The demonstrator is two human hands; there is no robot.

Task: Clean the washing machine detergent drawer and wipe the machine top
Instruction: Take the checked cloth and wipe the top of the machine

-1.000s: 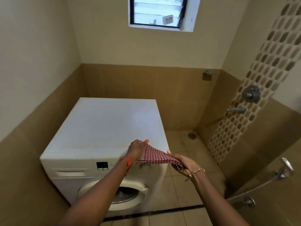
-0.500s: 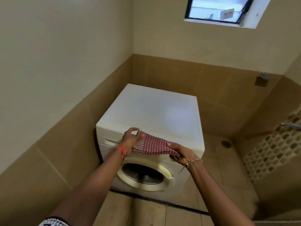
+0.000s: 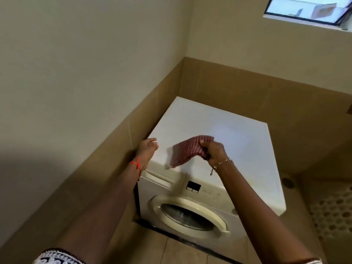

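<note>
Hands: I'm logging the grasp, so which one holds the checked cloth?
The right hand, the one wearing a metal bracelet, grips the red checked cloth; the left hand, with a red wrist thread, holds nothing.

Washing machine (image 3: 224,130): white is shown on top and front.
Detergent drawer (image 3: 159,178): white, matched to the front panel.
Door ring (image 3: 158,203): cream, set around dark glass.
Display (image 3: 193,186): black.
Cloth (image 3: 187,152): red and white, finely checked; the pattern is blurred.
Wrist thread (image 3: 136,164): orange-red.
Bracelet (image 3: 222,163): gold-toned.
Nails (image 3: 157,147): orange-pink polish is seen.
Sleeve (image 3: 57,258): black, patterned in white.
Upper wall (image 3: 76,54): cream.
Wall tiles (image 3: 247,88): tan brown.
Mosaic strip (image 3: 331,216): white, dotted with brown ovals.
</note>
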